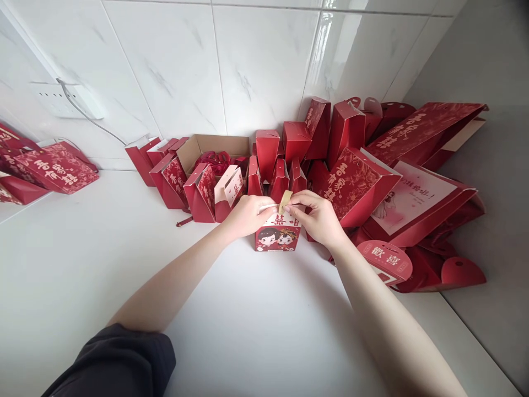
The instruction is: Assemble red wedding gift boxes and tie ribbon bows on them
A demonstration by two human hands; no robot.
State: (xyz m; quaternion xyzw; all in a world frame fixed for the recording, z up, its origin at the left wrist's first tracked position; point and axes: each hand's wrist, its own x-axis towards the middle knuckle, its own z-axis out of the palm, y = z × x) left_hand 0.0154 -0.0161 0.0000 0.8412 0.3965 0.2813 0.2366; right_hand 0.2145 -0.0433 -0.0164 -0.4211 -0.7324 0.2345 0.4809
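1. Red and white card makes up the small gift box [276,240] standing upright on the counter [206,298], just in front of the row along the back edge; two cartoon figures are printed on its near face.
2. Left hand [250,215]: nearly closed, thumb and fingers pinching the left part of the box's top.
3. Right hand [317,215]: also nearly closed, thumb and forefinger pinching a tan strip [286,199] that rises tilted from the middle of the box top.
4. Behind the box, several upright red cartons [268,148] stand close together toward the back edge, beside an open cardboard box [219,144] with dark red ribbon [212,163] inside.
5. Toward the right edge, larger red bags [351,182] lean and overlap in a heap; one has a pale pink panel [414,196]. A rounded flap [384,259] with white characters lies at the heap's near side.
6. Far left, near the back edge, is another group of patterned bags [58,165].
7. Above the back edge, the marbled tile wall [177,66] carries a white socket panel [82,107] with a grey cable [99,122].
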